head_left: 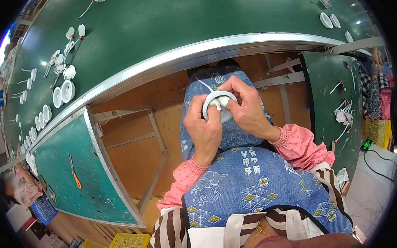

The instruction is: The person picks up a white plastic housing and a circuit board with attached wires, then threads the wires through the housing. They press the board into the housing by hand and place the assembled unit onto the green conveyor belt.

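Note:
Over my lap I hold a white round plastic housing (226, 117), its open side facing me. My left hand (204, 128) grips the left of its rim, and my right hand (250, 110) grips the right. Both thumbs, wrapped in white covers, press inside the ring. A thin white wire (205, 85) sticks out beyond its far side. What lies under the thumbs is hidden. Below the hands is a blue patterned apron (249, 166).
A green conveyor belt (167, 23) with a metal edge (195, 48) runs ahead, carrying white cups (67, 91) and wired parts (59, 63). Orange-handled scissors (75, 173) lie on the left side table (95, 190). More wired parts (345, 115) lie on the right table. Other people sit at both sides.

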A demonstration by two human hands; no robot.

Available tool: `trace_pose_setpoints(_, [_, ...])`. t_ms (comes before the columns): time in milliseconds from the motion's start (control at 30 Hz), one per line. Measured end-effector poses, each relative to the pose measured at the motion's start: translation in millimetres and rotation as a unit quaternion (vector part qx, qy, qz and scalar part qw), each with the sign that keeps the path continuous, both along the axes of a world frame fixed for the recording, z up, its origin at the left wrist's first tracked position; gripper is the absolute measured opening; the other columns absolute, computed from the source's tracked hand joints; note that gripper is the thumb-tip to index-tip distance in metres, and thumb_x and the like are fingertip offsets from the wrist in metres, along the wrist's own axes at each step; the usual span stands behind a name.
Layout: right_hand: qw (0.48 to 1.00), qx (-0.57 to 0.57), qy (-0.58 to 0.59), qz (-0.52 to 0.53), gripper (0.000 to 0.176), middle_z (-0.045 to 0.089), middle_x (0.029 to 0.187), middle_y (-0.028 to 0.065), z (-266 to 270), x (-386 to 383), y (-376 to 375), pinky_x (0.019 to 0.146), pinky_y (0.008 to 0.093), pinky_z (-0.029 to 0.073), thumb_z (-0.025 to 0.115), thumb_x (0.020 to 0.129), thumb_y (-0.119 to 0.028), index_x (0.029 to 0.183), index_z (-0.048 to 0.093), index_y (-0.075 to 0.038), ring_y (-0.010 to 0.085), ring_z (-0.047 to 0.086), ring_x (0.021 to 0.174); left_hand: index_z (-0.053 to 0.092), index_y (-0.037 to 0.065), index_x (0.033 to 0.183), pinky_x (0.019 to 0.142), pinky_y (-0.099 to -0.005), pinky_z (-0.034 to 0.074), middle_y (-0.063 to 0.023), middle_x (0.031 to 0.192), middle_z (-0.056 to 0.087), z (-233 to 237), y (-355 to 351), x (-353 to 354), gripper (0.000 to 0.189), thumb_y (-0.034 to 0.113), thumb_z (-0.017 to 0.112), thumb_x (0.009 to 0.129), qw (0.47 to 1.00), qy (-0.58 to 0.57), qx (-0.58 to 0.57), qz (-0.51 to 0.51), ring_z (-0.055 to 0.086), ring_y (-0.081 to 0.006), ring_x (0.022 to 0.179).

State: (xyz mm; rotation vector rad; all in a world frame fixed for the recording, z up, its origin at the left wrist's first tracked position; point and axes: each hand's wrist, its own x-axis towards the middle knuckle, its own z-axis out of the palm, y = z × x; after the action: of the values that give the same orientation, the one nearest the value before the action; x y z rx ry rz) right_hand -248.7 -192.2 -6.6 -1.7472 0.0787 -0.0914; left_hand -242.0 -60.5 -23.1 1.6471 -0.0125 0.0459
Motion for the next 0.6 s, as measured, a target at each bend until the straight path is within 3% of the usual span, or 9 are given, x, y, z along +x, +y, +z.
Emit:
trace_pose_setpoints(100, [0.999, -0.047, 0.020, -0.004, 0.009, 0.063, 0.079, 0.0046, -13, 4, -5, 0.064, 0.0270, 0.047, 0.059, 0.086, 0.002, 0.094, 0.060, 0.000, 0.0089, 0.057, 0.073, 0.064, -0.002, 0.093, 0.062, -0.0286, 0.044, -0.0046, 0.076, 0.061, -15, 0, -3, 0.010, 0.004, 0.058, 0.088, 0.999, 0.041, -0.023, -0.026, 0.054, -0.0110, 0.071])
trace_pose_setpoints(200, [0.995, 0.077, 0.065, -0.010, 0.009, 0.064, 0.083, 0.0032, -23, 4, -2, 0.066, 0.0262, 0.048, 0.060, 0.086, 0.002, 0.095, 0.060, 0.000, 0.0080, 0.057, 0.075, 0.064, -0.003, 0.093, 0.061, -0.0269, 0.043, -0.0032, 0.076, 0.061, -25, 2, 6, 0.011, 0.004, 0.057, 0.088, 0.993, 0.080, -0.069, -0.056, 0.053, -0.0086, 0.071])
trace_pose_setpoints(300, [0.989, 0.125, 0.083, -0.001, 0.012, 0.067, 0.090, 0.0046, -17, 12, -3, 0.070, 0.0254, 0.051, 0.061, 0.087, 0.001, 0.099, 0.060, 0.001, 0.0080, 0.061, 0.080, 0.066, -0.003, 0.098, 0.063, -0.0259, 0.045, -0.0030, 0.081, 0.064, -20, 10, 18, 0.013, 0.007, 0.060, 0.091, 0.991, 0.078, -0.078, -0.081, 0.056, -0.0077, 0.073])
trace_pose_setpoints(400, [0.984, 0.133, 0.118, -0.001, 0.013, 0.068, 0.092, 0.0048, -4, 17, -8, 0.063, 0.0233, 0.052, 0.061, 0.090, -0.001, 0.103, 0.061, 0.000, 0.0070, 0.064, 0.079, 0.064, -0.003, 0.116, 0.071, -0.0258, 0.050, -0.0028, 0.098, 0.067, -3, 18, 21, 0.024, 0.007, 0.058, 0.095, 0.973, 0.145, -0.133, -0.117, 0.061, -0.0081, 0.081])
trace_pose_setpoints(500, [0.978, 0.156, 0.140, -0.005, 0.014, 0.069, 0.093, 0.0040, -1, 17, -14, 0.057, 0.0214, 0.051, 0.061, 0.092, -0.004, 0.106, 0.063, 0.000, 0.0057, 0.064, 0.077, 0.062, -0.001, 0.125, 0.085, -0.0294, 0.052, -0.0054, 0.108, 0.066, -17, 35, 22, 0.031, 0.006, 0.054, 0.096, 0.950, 0.145, -0.233, -0.151, 0.063, -0.0134, 0.097])
trace_pose_setpoints(600, [0.975, 0.176, 0.138, -0.002, 0.017, 0.069, 0.095, 0.0030, -1, 14, -13, 0.053, 0.0205, 0.051, 0.062, 0.093, -0.006, 0.109, 0.065, 0.000, 0.0050, 0.064, 0.076, 0.062, 0.003, 0.131, 0.091, -0.0277, 0.048, -0.0070, 0.115, 0.065, -24, 38, 29, 0.035, 0.008, 0.053, 0.098, 0.993, -0.034, -0.016, -0.109, 0.062, -0.0160, 0.107])
